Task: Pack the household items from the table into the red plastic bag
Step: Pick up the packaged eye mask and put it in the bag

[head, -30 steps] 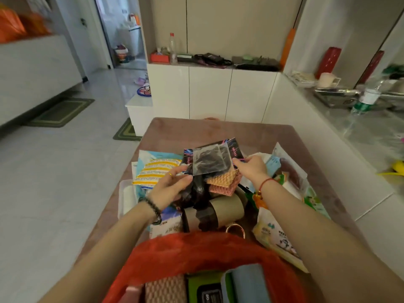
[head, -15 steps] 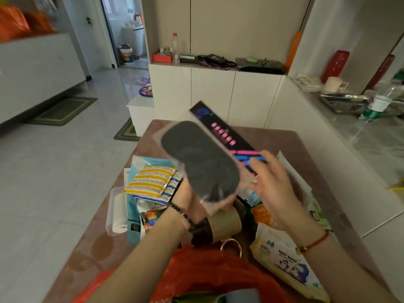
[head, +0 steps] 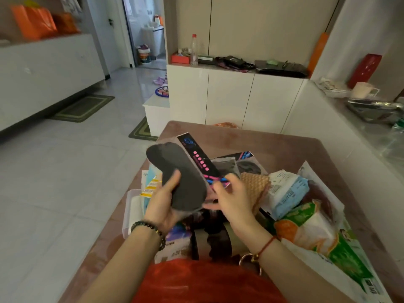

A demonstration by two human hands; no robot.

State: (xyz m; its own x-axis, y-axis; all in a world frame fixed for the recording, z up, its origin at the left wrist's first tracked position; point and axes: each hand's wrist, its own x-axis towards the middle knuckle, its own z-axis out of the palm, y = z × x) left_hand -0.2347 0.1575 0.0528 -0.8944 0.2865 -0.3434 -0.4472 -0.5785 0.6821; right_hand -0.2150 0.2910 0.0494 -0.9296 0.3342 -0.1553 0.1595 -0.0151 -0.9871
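While left hand (head: 166, 206) grips insole pack (head: 175, 178) — right hand (head: 232, 201) pinches its card (head: 200, 159); print unreadable.

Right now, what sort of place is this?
Probably a home's living or dining area: white cabinets with clutter on top, a floor mat on tile, and a doorway into what looks like a bathroom.

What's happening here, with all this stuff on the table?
A person is packing household items into a red plastic bag. Both hands hold one dark packet up above the table. The left hand grips it from underneath with the thumb across its front, and the right hand pinches its lower end. The packet is not in the bag yet. The bag sits at the near edge, below the arms. A pile of other packets waits on the table.
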